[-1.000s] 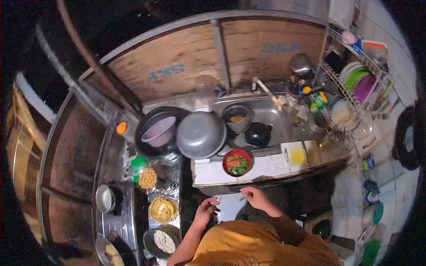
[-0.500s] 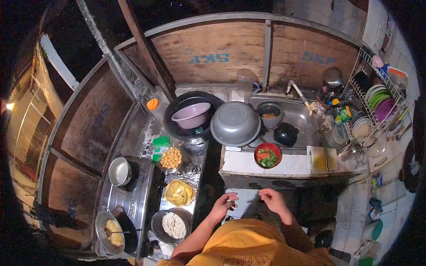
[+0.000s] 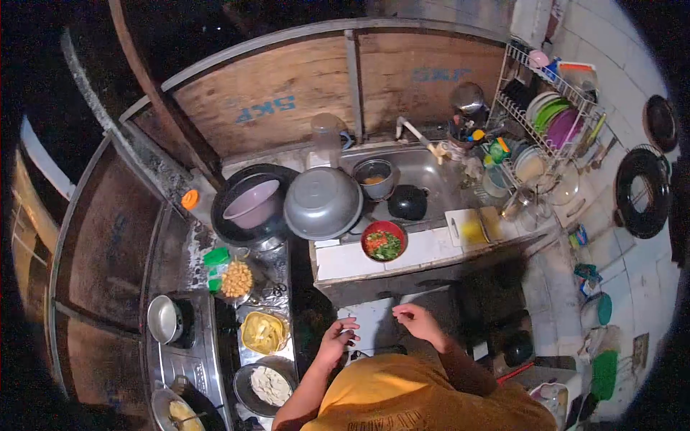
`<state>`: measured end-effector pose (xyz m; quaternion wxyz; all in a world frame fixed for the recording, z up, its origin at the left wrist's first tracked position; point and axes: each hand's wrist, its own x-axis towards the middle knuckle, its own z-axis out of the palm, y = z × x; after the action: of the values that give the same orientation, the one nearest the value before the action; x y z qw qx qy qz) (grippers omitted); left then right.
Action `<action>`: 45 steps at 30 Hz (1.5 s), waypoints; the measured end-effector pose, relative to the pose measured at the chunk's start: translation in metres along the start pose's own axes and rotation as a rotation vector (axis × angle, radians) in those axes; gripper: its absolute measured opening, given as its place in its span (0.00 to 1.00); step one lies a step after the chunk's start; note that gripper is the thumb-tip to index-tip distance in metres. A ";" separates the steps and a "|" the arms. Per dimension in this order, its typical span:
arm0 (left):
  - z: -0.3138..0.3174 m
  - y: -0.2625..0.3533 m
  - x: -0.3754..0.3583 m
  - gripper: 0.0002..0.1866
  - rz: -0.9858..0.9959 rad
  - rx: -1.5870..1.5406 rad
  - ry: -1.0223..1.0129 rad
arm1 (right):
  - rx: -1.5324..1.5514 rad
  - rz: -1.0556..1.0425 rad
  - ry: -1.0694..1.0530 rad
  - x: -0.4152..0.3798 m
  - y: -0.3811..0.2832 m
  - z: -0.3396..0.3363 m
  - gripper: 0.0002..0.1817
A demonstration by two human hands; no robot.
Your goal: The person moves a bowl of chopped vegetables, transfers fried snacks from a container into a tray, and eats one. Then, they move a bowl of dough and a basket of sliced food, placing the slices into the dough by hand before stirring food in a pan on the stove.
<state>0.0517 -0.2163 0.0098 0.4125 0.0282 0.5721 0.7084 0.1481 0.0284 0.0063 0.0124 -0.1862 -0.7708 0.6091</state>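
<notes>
My left hand [image 3: 338, 340] is raised in front of the orange shirt, its fingers apart and holding nothing. My right hand [image 3: 420, 322] hovers to its right, fingers loosely extended, also empty. The two hands do not touch. Beyond them, on the white tiled counter edge [image 3: 338, 267], stands a red bowl [image 3: 384, 241] of chopped red and green pieces. To the left of my left hand are a yellow basket [image 3: 264, 332] with pale yellow pieces and a metal bowl [image 3: 267, 388] of white pieces.
An upturned grey basin [image 3: 323, 203] stands beside the sink [image 3: 431, 179], which holds a black bowl [image 3: 407, 202] and a pot [image 3: 374, 178]. A dish rack [image 3: 550, 118] is at the right. At the left are a stove [image 3: 198, 363], a pot [image 3: 165, 319] and a frying pan [image 3: 177, 411].
The camera view has turned to the right, so the counter and sink appear farther left and more of the right wall shows. Both hands stay raised and empty.
</notes>
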 end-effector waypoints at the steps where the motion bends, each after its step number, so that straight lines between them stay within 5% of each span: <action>1: 0.001 -0.002 0.000 0.19 -0.004 -0.021 -0.011 | -0.072 0.005 -0.044 -0.001 0.004 -0.003 0.11; 8: 0.013 -0.002 0.009 0.16 -0.030 -0.014 -0.028 | -0.112 -0.058 -0.020 0.010 0.018 -0.020 0.12; 10: 0.019 0.004 0.011 0.18 -0.017 0.011 -0.012 | 0.031 0.167 -0.008 0.026 0.022 -0.027 0.14; 21: 0.047 0.010 0.033 0.15 0.149 -0.149 0.304 | 0.275 0.517 -0.001 0.206 0.048 -0.068 0.36; 28: 0.090 0.014 0.040 0.16 0.183 -0.184 0.496 | 0.301 0.547 -0.215 0.269 0.062 -0.074 0.30; 32: 0.105 0.014 0.041 0.17 0.196 -0.220 0.551 | 0.585 0.483 0.062 0.257 0.049 -0.066 0.33; 33: 0.109 0.015 0.043 0.17 0.184 -0.224 0.556 | 0.261 0.355 0.070 0.255 0.052 -0.064 0.34; 40: 0.118 0.025 0.047 0.15 0.156 -0.195 0.551 | 0.149 0.145 0.049 0.262 0.102 -0.057 0.37; 43: 0.113 0.023 0.045 0.15 0.190 -0.183 0.514 | 0.221 0.344 0.083 0.243 0.073 -0.062 0.37; 45: 0.110 0.021 0.042 0.15 0.185 -0.178 0.521 | 0.192 0.288 0.085 0.265 0.132 -0.054 0.37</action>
<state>0.0686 -0.1043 0.0471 0.1861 -0.1389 0.5893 0.7738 -0.0492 0.1842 -0.1598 -0.0247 -0.3185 -0.6731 0.6670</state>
